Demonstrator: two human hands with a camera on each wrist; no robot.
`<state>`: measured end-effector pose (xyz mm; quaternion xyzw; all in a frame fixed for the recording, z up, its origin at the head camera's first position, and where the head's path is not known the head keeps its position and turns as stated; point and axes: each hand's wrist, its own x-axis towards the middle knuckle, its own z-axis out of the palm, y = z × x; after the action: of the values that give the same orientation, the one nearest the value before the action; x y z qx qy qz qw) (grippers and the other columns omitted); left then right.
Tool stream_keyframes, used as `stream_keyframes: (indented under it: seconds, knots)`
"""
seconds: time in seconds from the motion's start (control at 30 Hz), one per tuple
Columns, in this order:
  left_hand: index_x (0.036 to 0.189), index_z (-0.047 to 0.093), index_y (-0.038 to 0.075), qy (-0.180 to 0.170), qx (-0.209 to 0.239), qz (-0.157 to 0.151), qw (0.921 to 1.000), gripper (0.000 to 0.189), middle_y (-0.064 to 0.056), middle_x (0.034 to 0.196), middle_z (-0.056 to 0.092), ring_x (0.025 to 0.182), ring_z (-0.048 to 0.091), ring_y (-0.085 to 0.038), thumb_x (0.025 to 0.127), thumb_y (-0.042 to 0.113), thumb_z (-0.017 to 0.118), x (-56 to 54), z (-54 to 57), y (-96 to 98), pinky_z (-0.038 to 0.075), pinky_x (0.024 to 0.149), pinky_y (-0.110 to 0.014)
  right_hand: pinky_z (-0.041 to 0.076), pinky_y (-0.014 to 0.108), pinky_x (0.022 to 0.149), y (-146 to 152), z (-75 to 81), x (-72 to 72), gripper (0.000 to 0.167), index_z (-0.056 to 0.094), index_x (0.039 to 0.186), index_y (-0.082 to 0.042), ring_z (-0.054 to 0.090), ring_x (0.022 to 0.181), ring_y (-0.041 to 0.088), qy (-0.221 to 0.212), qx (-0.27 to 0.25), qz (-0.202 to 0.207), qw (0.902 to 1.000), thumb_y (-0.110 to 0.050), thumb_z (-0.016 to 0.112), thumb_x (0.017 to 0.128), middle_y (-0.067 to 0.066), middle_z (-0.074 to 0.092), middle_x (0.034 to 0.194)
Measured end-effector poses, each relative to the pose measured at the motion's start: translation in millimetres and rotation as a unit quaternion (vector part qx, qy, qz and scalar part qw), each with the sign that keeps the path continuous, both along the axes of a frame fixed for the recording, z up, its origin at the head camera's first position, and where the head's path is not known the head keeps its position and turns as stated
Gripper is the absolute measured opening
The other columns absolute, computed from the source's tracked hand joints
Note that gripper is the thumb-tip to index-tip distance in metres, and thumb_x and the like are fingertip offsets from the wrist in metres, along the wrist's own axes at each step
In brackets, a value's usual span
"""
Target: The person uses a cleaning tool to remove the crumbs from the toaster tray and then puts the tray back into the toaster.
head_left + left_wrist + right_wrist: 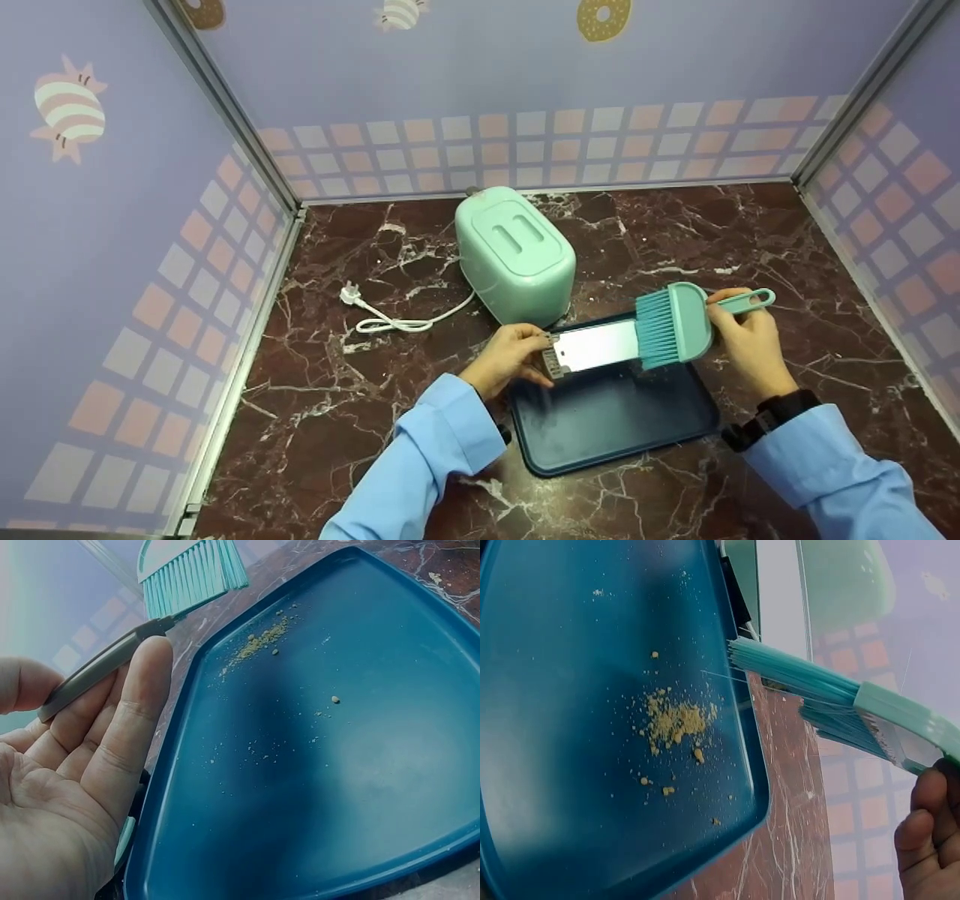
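Note:
My left hand point(510, 356) pinches the greyish-brown slotted end of a shiny metal crumb tray point(598, 346), holding it over the near tray. In the left wrist view that end lies between thumb and fingers. A mint-green hand brush point(691, 322) is gripped by its looped handle in my right hand point(752, 349). Its teal bristles point(657, 328) overlap the crumb tray's right end. Below both hands is a dark blue rectangular tray point(615, 424). Yellowish crumbs point(676, 722) lie in a small heap near one edge, with finer specks scattered around.
Behind the blue tray stands a mint-green two-slot toaster point(517, 259). Its white cord point(405, 325) lies looped to the left, ending in a plug point(350, 293). Patterned purple walls point(525, 67) enclose the dark red marbled tabletop point(360, 450) at the back and sides.

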<state>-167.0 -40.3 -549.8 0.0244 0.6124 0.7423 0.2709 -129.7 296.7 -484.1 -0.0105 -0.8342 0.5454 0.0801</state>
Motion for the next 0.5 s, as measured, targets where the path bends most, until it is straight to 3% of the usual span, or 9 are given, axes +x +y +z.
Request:
stream_keyframes:
  seconds: [0.37,0.5]
  knots:
    - [0.101,0.065,-0.005,0.0,-0.003,0.015,0.9999,0.014,-0.016,0.087,0.068,0.067,0.071,-0.027,0.1,0.005,0.056,1.1,-2.3,-4.3,0.067,0.062,-0.044,0.051,0.024,0.044,7.1,-0.5,1.2,0.028,0.054,0.122,0.005,0.051,0.051,0.01,0.007,0.004,-0.028,0.9996,-0.017,0.052,0.106,0.006,0.056,0.07]
    - [0.104,0.066,-0.005,0.003,-0.005,0.016,0.9999,0.015,-0.017,0.088,0.068,0.067,0.07,-0.028,0.1,0.006,0.057,0.9,-2.7,-5.4,0.067,0.065,-0.048,0.046,0.021,0.046,9.1,-1.5,0.3,0.026,0.055,0.12,0.004,0.049,0.055,0.01,0.017,-0.021,-0.044,0.9986,-0.017,0.055,0.105,0.002,0.057,0.073]
